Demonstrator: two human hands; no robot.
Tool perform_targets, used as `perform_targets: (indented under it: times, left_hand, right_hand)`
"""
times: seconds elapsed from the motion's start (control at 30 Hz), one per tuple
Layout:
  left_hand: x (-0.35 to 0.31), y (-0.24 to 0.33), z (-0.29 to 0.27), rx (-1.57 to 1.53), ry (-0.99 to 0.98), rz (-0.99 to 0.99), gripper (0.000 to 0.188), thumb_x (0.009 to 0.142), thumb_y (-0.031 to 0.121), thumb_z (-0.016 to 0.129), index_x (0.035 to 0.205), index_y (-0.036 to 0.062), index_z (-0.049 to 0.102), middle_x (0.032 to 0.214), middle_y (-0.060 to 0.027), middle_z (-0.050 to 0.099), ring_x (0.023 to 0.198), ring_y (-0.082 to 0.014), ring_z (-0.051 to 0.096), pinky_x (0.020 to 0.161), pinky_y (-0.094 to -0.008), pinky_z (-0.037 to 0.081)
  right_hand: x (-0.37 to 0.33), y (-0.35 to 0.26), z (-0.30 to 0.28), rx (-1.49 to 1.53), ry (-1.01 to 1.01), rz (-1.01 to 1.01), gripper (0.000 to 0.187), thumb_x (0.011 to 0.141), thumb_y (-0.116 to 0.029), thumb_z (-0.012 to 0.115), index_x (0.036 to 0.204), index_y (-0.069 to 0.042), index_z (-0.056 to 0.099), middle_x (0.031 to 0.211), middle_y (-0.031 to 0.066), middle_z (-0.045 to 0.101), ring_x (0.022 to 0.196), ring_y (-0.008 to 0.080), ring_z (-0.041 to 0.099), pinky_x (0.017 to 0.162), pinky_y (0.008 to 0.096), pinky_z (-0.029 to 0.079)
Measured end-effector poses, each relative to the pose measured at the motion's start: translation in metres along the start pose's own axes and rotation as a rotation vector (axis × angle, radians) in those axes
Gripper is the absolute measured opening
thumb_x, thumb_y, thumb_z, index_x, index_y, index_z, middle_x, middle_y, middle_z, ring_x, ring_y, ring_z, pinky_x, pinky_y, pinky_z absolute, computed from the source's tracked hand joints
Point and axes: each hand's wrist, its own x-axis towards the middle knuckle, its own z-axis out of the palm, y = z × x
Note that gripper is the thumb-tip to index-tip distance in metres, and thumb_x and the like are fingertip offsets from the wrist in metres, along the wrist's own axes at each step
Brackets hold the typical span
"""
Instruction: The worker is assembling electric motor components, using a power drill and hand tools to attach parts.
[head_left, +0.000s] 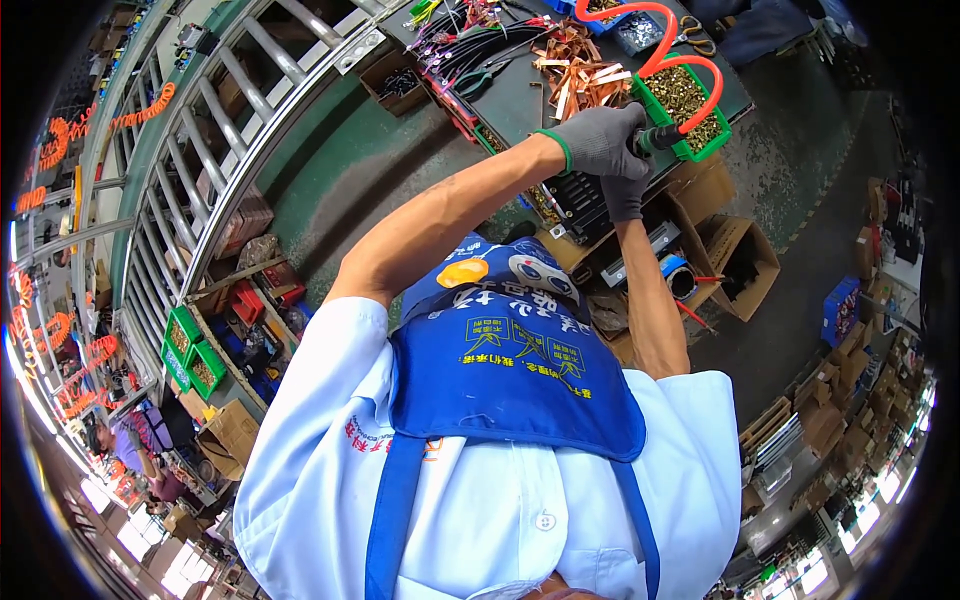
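Holds a dark tool (662, 138) at the meeting of left gloved hand (598, 140) and right gloved hand (625, 195), near the edge of the work table (515, 105). Hides most fingertips in the overlap: cannot tell the width of either grip, or the share of each hand in the hold. Continues from the tool's outer end into an orange-red hose (717, 88), looping across a green bin (712, 150) of small brass-coloured parts (680, 95). Includes, close below the gloves, a slotted black part (578, 200); beyond, heaped copper-coloured strips (580, 75) and bundled black cables (490, 50); to the right, an open cardboard box (735, 255); in the foreground, a blue apron (510, 370).
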Motion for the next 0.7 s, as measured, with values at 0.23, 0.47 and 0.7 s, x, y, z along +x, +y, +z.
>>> perform_targets:
  times: [0.23,0.47,0.7]
  left_hand:
    - [-0.0002,-0.0010,0.0006,-0.005,-0.016,-0.016,0.064,0.069,0.039,0.075,0.114,0.0013,0.050,0.093,-0.0237,0.066,0.091,-0.0394,0.066,0.080,-0.0424,0.051]
    - [-0.0007,0.0004,0.0007,-0.008,-0.009,0.007,0.064,0.069,0.039,0.075,0.116,0.0017,0.050,0.093,-0.0234,0.066,0.091,-0.0392,0.066,0.080,-0.0421,0.051]
    - [-0.0016,0.0020,-0.0019,-0.011,-0.021,-0.006,0.064,0.070,0.038,0.075,0.117,0.0017,0.050,0.096,-0.0238,0.066,0.093,-0.0397,0.065,0.082,-0.0425,0.050]
  right_hand:
    - [-0.0013,-0.0041,0.0004,-0.011,-0.006,0.019,0.025,0.076,-0.005,0.076,0.098,-0.002,0.065,0.093,0.0023,0.068,0.088,0.0134,0.065,0.078,0.0294,0.051]
    - [-0.0019,-0.0022,-0.0009,0.029,-0.008,0.026,0.029,0.075,-0.007,0.078,0.100,-0.002,0.065,0.097,0.0029,0.068,0.091,0.0139,0.065,0.080,0.0293,0.051]
    - [-0.0015,0.0011,0.0009,0.078,-0.003,0.048,0.033,0.073,-0.007,0.079,0.102,-0.002,0.064,0.097,0.0027,0.068,0.092,0.0143,0.066,0.081,0.0297,0.052]
